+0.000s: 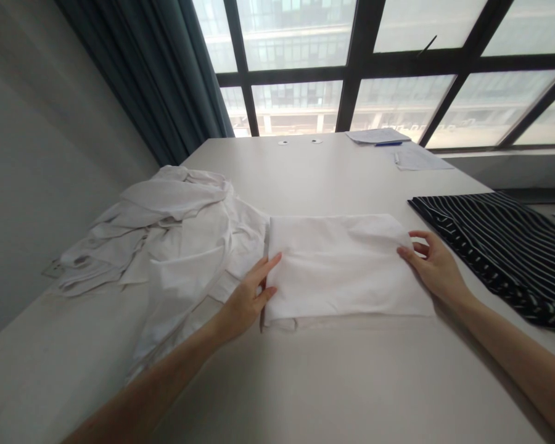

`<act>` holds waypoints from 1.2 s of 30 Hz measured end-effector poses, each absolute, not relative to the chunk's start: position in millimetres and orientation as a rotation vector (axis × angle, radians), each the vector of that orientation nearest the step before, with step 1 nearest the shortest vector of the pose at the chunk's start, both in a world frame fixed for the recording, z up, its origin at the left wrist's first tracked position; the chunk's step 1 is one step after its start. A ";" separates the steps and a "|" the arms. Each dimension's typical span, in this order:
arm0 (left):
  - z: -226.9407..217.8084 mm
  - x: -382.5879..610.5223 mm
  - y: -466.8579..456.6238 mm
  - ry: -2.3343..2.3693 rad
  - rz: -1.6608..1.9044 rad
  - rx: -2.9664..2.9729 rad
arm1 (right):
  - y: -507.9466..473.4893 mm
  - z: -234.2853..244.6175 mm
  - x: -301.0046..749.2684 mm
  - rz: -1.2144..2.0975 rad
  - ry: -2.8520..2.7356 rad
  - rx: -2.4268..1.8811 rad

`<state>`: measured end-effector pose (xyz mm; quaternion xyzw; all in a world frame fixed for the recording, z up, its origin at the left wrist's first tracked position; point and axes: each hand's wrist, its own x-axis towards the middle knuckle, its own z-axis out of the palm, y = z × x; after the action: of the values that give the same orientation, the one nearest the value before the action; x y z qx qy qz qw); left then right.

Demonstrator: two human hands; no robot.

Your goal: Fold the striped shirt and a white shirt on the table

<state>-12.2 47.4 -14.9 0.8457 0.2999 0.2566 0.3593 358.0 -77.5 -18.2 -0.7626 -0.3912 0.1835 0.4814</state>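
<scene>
A white cloth [342,265], folded into a flat rectangle, lies on the white table in front of me. Its exact kind does not show. My left hand [247,299] grips the left edge, with the index finger and thumb on the upper layer and the other fingers partly hidden. At the opposite edge, my right hand [432,262] pinches the cloth near its far right corner, thumb on top. A thin under-layer peeks out along the near edge. Beside my left hand, a rumpled heap of white clothes [189,231] reaches up to the folded piece.
A black garment with white stripes [504,253] lies along the table's right side. Papers [379,136] and a blue pen [388,143] rest at the far right of the table [277,179]. Behind it are large windows and a dark blue curtain [166,74]; a wall borders the left.
</scene>
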 end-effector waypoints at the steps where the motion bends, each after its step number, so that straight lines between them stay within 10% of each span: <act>1: -17.5 -12.9 46.9 0.777 0.658 2.201 | -77.5 -19.0 358.8 0.413 -0.972 -1.869; 9: -21.1 -9.4 30.8 0.918 0.919 2.442 | -93.8 -0.5 331.9 -0.324 -1.712 -1.679; 18: -6.3 -5.8 14.7 0.207 0.624 2.780 | -106.7 7.7 264.5 -0.174 -2.384 -1.168; 36: -6.7 -3.5 13.9 0.278 0.531 2.611 | -111.9 2.3 268.7 -0.229 -2.235 -1.163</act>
<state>-3.5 13.9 -6.7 0.9487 0.1009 0.1930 0.2291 268.7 -111.9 2.3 -0.4383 -0.8424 -0.0862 0.3013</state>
